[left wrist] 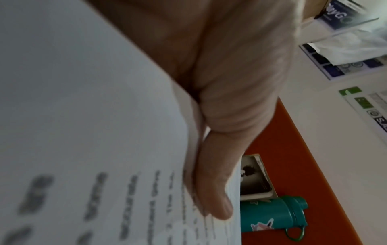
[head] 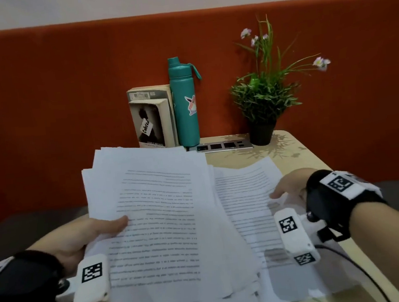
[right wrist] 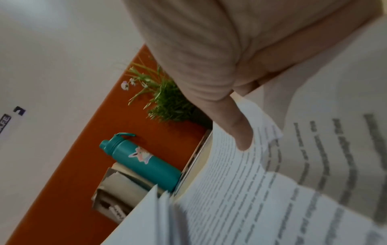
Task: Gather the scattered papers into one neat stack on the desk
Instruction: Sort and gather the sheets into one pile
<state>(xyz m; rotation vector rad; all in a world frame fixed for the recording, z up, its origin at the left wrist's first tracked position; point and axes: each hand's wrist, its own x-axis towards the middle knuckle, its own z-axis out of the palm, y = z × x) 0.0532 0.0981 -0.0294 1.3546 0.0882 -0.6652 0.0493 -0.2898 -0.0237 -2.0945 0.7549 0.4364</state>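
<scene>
My left hand (head: pixel 101 231) grips a bundle of printed papers (head: pixel 161 218) by its left edge, thumb (left wrist: pixel 213 190) on top, the sheets fanned unevenly and lifted toward me. More sheets lie loose under it on the beige desk (head: pixel 292 155). To the right lies a single printed sheet (head: pixel 245 195); my right hand (head: pixel 283 188) pinches its right edge, thumb (right wrist: pixel 238 131) pressed on the print and the edge curling up. The fingers below both are hidden by the paper.
At the desk's back stand two books (head: pixel 152 117), a teal bottle (head: pixel 184 103), a socket panel (head: pixel 220 146) and a potted plant (head: pixel 262 100), against an orange partition. A black cable (head: pixel 353 265) runs along the desk's right edge.
</scene>
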